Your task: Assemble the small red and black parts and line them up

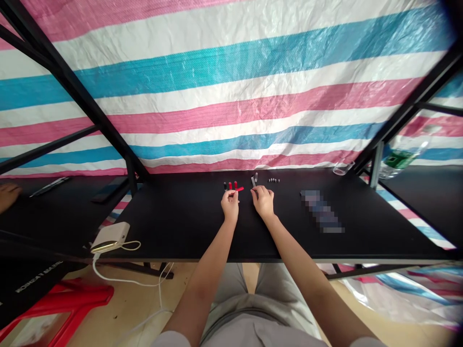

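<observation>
Red was the piece in your left hand, thumb and fingers pinched on one end while the other end pointed toward your right hand. That right hand had its fingertips closed on a pale tube, which stuck out past them, away from you. Your hands were near each other but apart, over the middle of the black surface.

Just beyond your left hand, a black cap and two red caps made a short row. A clear tube was just beyond the pale one, and to its right you had a row of shiny bits. Farther right lay a pixelated thing, with a clear cup behind it by the frame.

Near your left front corner sat a white box with a cable running down from it. At far left, another person's hand rested on the next surface. A striped sheet hung behind everything.
</observation>
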{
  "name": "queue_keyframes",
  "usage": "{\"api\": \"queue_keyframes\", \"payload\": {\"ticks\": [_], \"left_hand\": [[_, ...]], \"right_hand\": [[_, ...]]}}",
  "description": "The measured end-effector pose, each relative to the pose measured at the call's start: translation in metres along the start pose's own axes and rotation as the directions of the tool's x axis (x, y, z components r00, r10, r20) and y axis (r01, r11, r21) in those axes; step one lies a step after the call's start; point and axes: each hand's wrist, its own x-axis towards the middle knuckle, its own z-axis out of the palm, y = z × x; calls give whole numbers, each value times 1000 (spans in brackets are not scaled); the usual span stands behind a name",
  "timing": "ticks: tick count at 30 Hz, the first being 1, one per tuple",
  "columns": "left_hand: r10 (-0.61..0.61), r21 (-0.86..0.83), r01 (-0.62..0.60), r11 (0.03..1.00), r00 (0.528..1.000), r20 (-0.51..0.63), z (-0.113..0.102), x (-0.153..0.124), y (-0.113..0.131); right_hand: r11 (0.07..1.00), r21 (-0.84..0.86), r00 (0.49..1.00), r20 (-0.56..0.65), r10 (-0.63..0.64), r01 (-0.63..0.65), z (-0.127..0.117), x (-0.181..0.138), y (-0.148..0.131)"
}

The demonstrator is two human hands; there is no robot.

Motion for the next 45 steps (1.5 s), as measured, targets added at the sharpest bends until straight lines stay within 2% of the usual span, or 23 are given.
{"api": "queue_keyframes", "payload": {"ticks": [2, 8, 20, 26, 32, 38, 45], "left_hand": [[3, 8, -3, 1000, 1000, -23, -1, 0, 1], [8, -30, -10, 999, 999, -51, -3, 0, 4], [18, -36, -21, 999, 997, -69, -3, -1, 7], [23, 21, -22, 1000, 997, -73, -4, -1, 7], [135, 37, -136, 990, 990, 33, -3, -5, 11], [270, 178, -291, 940, 954, 130, 0, -10, 14], [338, 240, -375, 896, 923, 183, 0, -12, 15]], "right_hand": [[996, 81, 999, -17, -31, 32, -2, -1, 2], [966, 238, 986, 101, -132, 105, -1, -1, 3], [967, 231, 981, 133, -144, 111, -1, -2, 2], [965, 235, 979, 133, -154, 120, -2, -2, 2], [963, 232, 978, 125, -168, 136, -2, -2, 3], [960, 240, 982, 92, -168, 141, -3, -2, 3], [962, 232, 985, 64, -162, 144, -2, -1, 4]]}}
